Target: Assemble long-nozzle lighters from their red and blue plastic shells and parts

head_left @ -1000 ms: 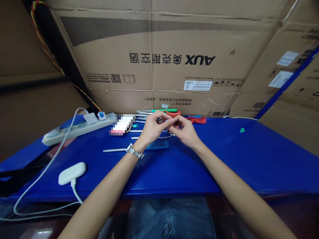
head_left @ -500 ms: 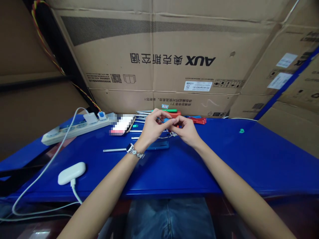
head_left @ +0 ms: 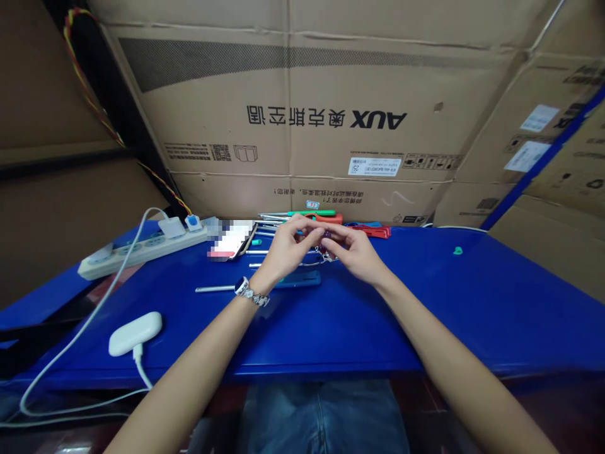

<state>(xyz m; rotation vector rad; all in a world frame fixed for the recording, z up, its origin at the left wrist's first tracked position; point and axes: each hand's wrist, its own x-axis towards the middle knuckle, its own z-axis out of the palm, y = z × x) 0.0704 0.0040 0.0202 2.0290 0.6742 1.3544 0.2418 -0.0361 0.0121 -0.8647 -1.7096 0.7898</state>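
Thumbs (head_left: 312,238) have drawn apart, showing a dark piece (head_left: 326,234) that left hand (head_left: 288,246) and right hand (head_left: 360,255) pinch in close-curled fingers (head_left: 343,231), likely to steady it.

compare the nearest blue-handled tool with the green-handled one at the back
The blue-handled tool lies nearer the person; the green-handled tool lies by the cardboard. The left wrist hides the blue-handled tool's middle, not the green-handled tool's. The blue handle looks broader than the green one. Both have metal shafts pointing left.

Workshop-like nook, blue table (head_left: 359,328), tools (head_left: 322,213), cardboard walls (head_left: 326,82)
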